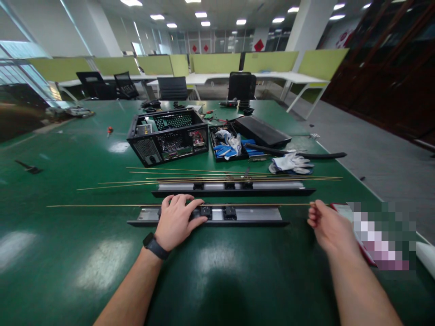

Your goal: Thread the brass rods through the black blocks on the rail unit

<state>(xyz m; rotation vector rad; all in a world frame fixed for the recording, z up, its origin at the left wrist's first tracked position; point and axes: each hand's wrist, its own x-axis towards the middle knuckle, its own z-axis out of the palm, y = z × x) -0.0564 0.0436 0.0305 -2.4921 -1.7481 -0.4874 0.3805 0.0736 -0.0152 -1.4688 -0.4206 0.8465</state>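
My left hand [177,215] lies over the near metal rail [256,213], fingers across its far side and thumb along its near side, gripping it. Black blocks [230,213] sit in the rail's channel; one is partly hidden under my hand. A long thin brass-coloured rod [91,206] runs along the far side of this rail and sticks out past both ends. At its right end, my right hand [324,222] pinches the rod between closed fingers. Behind lies a second metal rail [214,186] with black blocks, and several loose thin rods [112,183] rest across and behind it.
An open black computer case [170,140] stands behind the rails on the green table [84,253]. To its right are a black tray [217,156] with gloves, a black panel [261,131], a black tube [326,156] and white gloves [292,164]. A screwdriver [109,131] lies left.
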